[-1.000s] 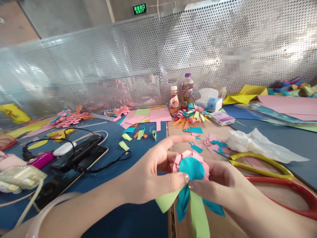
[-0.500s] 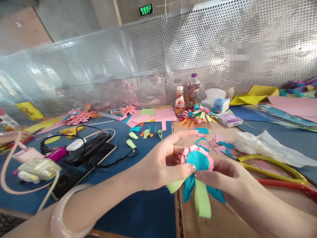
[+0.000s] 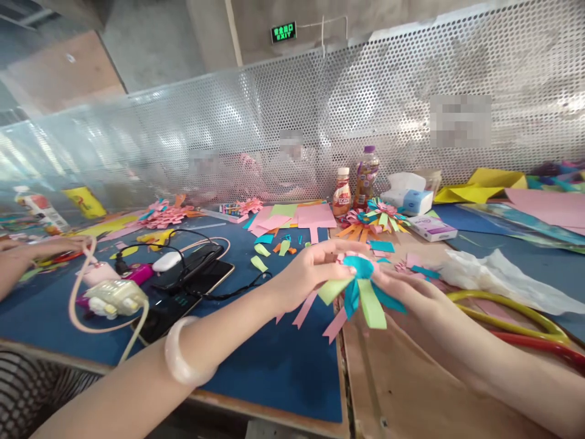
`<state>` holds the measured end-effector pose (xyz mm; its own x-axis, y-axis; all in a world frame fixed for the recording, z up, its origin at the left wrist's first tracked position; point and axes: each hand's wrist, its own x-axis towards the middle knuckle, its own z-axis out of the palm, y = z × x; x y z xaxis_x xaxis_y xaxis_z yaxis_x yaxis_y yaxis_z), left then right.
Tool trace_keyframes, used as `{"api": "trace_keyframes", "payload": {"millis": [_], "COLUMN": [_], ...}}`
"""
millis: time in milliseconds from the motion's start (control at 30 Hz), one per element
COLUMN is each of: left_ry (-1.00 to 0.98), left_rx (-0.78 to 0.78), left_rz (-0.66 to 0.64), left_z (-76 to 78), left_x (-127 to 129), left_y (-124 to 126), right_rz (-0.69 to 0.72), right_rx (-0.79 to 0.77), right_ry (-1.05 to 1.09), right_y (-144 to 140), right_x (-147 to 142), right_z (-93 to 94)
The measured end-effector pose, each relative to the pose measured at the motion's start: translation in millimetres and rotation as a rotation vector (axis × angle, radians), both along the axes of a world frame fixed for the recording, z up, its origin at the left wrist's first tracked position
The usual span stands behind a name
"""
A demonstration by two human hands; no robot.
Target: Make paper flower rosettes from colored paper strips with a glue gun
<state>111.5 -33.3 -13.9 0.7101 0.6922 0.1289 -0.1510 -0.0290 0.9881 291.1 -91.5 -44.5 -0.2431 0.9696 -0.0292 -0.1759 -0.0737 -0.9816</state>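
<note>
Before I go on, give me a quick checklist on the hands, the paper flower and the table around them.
1. Left hand on the paper flower: ok, at its left side.
2. Right hand on the paper flower: ok, at the opposite side.
3. Blue circle in view: ok.
4. Pink strips fixed to the paper flower: cannot tell, their upper ends are hidden.
5. Red handle clear of the right forearm: cannot tell, the forearm hides part of it.
6. Table free of scraps: not ok, green scraps lie beyond the left forearm.
</note>
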Motion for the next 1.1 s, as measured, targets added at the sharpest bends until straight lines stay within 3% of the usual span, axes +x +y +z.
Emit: {"api": "trace_keyframes", "payload": {"millis": [100, 200, 300, 400, 467, 567, 633, 733, 867, 967, 1000, 1100], "left_ry": [-0.054, -0.104, -0.099, -0.04, 0.049, 0.173, 0.174, 0.122, 0.104, 0.396, 0.571, 0.791], "left_rx": [-0.09, -0.161, -0.246, -0.346, -0.356, -0.269, -0.188, -0.071, 0.161, 0.502, 0.599, 0.661], "left_rz": [0.033, 0.032, -0.044, -0.139, -0.149, -0.067, 0.019, 0.135, 0.459, 0.736, 0.768, 0.724], "left_z": [-2.6, -2.9, -2.9, -3.6, -3.4, -2.4, -2.5, -3.5, 1.3, 8.7, 9.9, 7.3], "left_x": [-1, 1, 4, 5, 3, -1, -4, -9, -27, -56, -67, -94], "left_y": [8, 9, 8, 7, 8, 10, 14, 26, 54, 77, 83, 97], "right_rz": [-0.135, -0.288, -0.362, -0.391, -0.421, -0.449, -0.4, -0.301, -0.24, -0.265, -0.277, -0.218], "right_rx": [0.138, 0.475, 0.801, 0.927, 0.87, 0.568, 0.395, 0.265, 0.108, 0.072, 0.082, 0.128], "right_ry": [-0.091, -0.419, -0.652, -0.708, -0.685, -0.603, -0.508, -0.368, -0.286, -0.255, -0.275, -0.328], "right_y": [5, 9, 9, 7, 6, 3, 2, 5, 17, 32, 38, 54], "right_x": [2, 6, 8, 9, 8, 6, 5, 2, -3, -10, -13, -23], "right_z": [-1.8, -5.0, -6.0, -3.6, -0.6, 5.4, 9.3, 13.4, 16.1, 16.8, 16.6, 14.5]}}
